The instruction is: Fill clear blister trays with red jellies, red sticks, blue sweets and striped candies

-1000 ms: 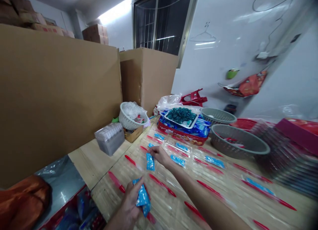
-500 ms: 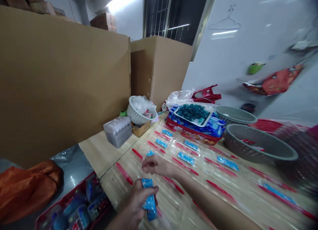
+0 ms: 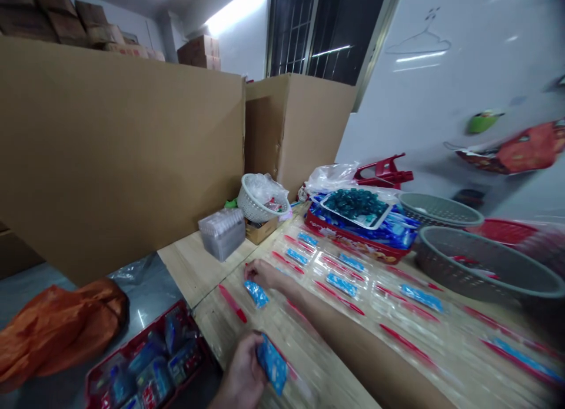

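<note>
My left hand (image 3: 242, 373) is at the bottom edge, closed round a small bunch of blue packets (image 3: 272, 366). My right hand (image 3: 261, 273) reaches over the wooden table (image 3: 189, 268), fingers curled and pinching the end of one blue packet (image 3: 256, 293), which lies on a clear sleeve. Rows of clear sleeves with red pens (image 3: 233, 303) and blue packets (image 3: 341, 284) cover the table to the right of that hand.
Big cardboard boxes (image 3: 119, 156) wall off the left and back. A white basket (image 3: 260, 204), a clear plastic stack (image 3: 222, 233), a red tray with a dish of teal pieces (image 3: 355, 204) and grey baskets (image 3: 485, 262) stand behind. A red crate (image 3: 145, 362) and orange bag (image 3: 57, 326) sit lower left.
The view swung left. My right hand carried one blue packet out and down onto the sleeves. My left hand dropped lower with its bunch of packets.
</note>
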`<state>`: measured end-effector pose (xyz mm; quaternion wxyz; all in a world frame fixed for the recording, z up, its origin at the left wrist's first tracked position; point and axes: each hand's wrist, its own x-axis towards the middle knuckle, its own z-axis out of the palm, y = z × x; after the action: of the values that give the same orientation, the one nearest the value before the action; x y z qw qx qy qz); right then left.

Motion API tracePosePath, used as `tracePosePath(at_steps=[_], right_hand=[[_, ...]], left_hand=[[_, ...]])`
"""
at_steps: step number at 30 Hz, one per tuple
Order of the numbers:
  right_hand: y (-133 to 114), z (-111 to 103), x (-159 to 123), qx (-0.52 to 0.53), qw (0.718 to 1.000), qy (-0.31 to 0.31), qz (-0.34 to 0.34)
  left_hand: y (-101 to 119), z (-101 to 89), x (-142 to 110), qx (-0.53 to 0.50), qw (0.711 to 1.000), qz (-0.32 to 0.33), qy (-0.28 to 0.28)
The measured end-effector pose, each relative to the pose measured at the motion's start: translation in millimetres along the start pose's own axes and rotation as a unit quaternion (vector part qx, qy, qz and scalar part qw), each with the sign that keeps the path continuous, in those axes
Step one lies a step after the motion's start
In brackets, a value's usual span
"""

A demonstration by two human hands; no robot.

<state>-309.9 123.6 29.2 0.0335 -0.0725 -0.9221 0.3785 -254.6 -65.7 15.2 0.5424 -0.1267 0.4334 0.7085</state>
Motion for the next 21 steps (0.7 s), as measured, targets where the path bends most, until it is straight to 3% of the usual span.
tracePosePath(at_steps=[3, 6, 9, 12, 17, 21], right_hand=[[-1.2, 14.2, 5.5, -0.006, 0.999, 0.041, 0.005], [-4.3, 17.3, -17.9, -0.002, 0.994, 0.108, 0.013], [-7.8, 10.7, -69.1, 0.035, 0.987, 0.157, 0.019], [-13.1, 3.6, -137.9, 0.094, 0.977, 0.177, 0.071], [-26.8, -1.7, -257.8, 0.183, 0.939, 0.23, 0.181], [-48.5, -6.8, -352.1, 0.204, 0.865, 0.362, 0.28]], left_hand=[[20.8, -12.4, -3.2, -0.037, 0.993, 0.094, 0.065], [59.2, -33.2, -9.5, 0.057, 0.98, 0.182, 0.052], [103.5, -56.6, -13.5, 0.169, 0.942, 0.276, 0.09], [129.8, -73.3, -5.9, 0.268, 0.889, 0.346, 0.137], [125.9, -80.2, 13.6, 0.435, 0.806, 0.381, 0.127], [99.8, -62.9, 5.8, 0.553, 0.712, 0.4, 0.165]])
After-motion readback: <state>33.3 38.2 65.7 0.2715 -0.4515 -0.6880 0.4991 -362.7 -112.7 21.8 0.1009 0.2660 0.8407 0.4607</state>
